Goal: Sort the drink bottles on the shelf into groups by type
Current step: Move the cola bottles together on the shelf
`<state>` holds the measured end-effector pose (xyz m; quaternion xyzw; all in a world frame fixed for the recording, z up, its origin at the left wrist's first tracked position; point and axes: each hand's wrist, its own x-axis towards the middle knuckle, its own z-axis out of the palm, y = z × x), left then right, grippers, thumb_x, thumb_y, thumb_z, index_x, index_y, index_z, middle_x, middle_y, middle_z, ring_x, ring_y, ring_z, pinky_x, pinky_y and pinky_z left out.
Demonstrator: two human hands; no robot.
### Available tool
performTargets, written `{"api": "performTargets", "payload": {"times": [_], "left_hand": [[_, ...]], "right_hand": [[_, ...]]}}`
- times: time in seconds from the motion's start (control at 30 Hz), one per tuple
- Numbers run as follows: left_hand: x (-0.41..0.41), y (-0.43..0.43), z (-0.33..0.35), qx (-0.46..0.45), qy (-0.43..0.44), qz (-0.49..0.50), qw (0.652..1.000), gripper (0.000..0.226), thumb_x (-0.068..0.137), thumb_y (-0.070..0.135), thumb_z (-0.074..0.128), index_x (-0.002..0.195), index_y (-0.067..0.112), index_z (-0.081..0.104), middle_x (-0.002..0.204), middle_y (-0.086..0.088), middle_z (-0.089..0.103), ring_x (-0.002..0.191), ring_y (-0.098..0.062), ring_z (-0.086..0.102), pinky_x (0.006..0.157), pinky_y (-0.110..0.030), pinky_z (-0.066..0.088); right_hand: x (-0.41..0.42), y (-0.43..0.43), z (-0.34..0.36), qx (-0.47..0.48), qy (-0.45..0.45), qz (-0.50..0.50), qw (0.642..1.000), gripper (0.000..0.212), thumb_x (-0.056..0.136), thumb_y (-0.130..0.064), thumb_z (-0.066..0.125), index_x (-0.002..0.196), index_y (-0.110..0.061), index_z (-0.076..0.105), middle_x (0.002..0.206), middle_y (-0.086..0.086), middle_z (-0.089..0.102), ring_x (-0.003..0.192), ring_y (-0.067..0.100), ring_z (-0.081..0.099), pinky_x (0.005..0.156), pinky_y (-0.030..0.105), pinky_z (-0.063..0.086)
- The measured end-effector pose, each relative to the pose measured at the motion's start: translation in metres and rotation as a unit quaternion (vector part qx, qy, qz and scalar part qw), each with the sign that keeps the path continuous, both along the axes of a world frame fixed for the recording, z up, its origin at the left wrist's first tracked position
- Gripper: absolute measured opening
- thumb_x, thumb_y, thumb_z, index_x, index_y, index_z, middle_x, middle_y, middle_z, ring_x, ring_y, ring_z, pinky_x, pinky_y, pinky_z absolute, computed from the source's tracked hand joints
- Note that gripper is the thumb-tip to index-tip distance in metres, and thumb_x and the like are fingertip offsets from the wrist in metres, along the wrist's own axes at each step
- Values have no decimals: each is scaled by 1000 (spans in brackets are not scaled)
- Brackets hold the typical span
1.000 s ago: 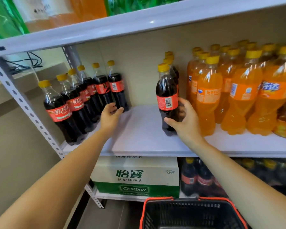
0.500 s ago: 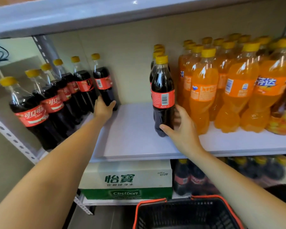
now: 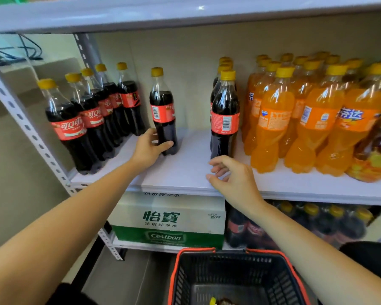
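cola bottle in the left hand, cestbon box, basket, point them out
held cola bottle point(image 3: 162, 111): head view, on its red label
Cestbon box point(image 3: 163, 216): head view, on its white front
basket point(image 3: 197, 249): head view, on its red front rim

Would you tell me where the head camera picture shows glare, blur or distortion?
Head view: centre sharp and evenly lit; a small glare spot on the white upper shelf edge; the grey perforated metal upright slants steeply, likely wide-angle stretch; the dark yellow-capped bottles on the lower shelf look dim and blurred.
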<state>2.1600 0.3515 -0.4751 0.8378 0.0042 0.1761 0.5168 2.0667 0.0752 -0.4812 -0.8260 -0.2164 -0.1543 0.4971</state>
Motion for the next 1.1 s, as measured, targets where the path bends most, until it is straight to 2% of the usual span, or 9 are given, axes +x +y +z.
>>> {"api": "performTargets", "payload": {"times": [0.2,0.3,0.37,0.47,0.63,0.8,0.87,0.97,1.1], "left_hand": [[-60,-19,4,-7,8,-54,998,49,92,18,77,136,12,57,118,-5,71,93,-11,74,76,-24,59],[-86,-29,8,-91,29,-66,993,26,105,32,58,126,19,65,111,1,74,94,-15,73,84,-35,60],[-101,-32,12,-137,42,-49,988,36,108,43,44,120,20,70,107,3,77,90,-16,74,82,-35,61],[-116,-30,15,-153,34,-12,988,52,109,49,35,110,16,75,88,-5,79,75,-21,72,75,-36,58],[-123,-26,26,-183,-36,49,981,52,110,40,38,88,12,76,63,-4,69,64,-14,67,60,-21,52],[-126,-26,38,-199,-70,60,976,32,107,30,49,101,14,76,87,0,76,87,-14,70,80,-36,57],[-125,-26,42,-196,-78,26,977,24,105,26,53,120,19,71,111,2,76,104,-14,71,91,-39,58],[-120,-30,47,-220,-60,-53,972,38,101,30,60,139,30,55,133,2,68,119,-14,68,96,-34,55],[-111,-38,52,-197,-59,-129,970,39,95,30,61,134,26,59,117,5,72,111,-13,68,87,-27,56]], "right_hand": [[1,22,-1,-63,67,30,995,57,83,-31,82,134,-19,57,115,-4,63,97,12,57,85,28,45],[6,34,3,-24,116,63,991,77,83,-36,82,148,-23,43,127,-6,56,112,15,57,94,31,47],[9,44,9,6,134,83,987,83,82,-36,83,152,-25,39,127,-8,55,115,13,58,100,33,47],[15,57,12,67,138,102,983,75,81,-28,85,146,-23,47,123,-2,65,108,9,65,102,34,51],[24,69,13,118,154,96,976,58,84,-20,82,135,-16,55,120,4,65,109,23,66,98,39,54],[30,70,16,149,169,141,964,41,90,-14,76,128,-14,62,115,14,69,98,21,67,86,26,54],[28,69,15,158,182,165,956,40,92,-13,74,130,-13,63,119,18,70,103,24,69,91,31,55],[21,63,15,148,183,190,953,35,95,-18,71,129,-16,65,118,16,71,106,25,67,97,39,54],[12,53,18,148,192,238,940,32,97,-19,67,129,-15,65,120,28,65,103,24,61,104,51,47]]}}
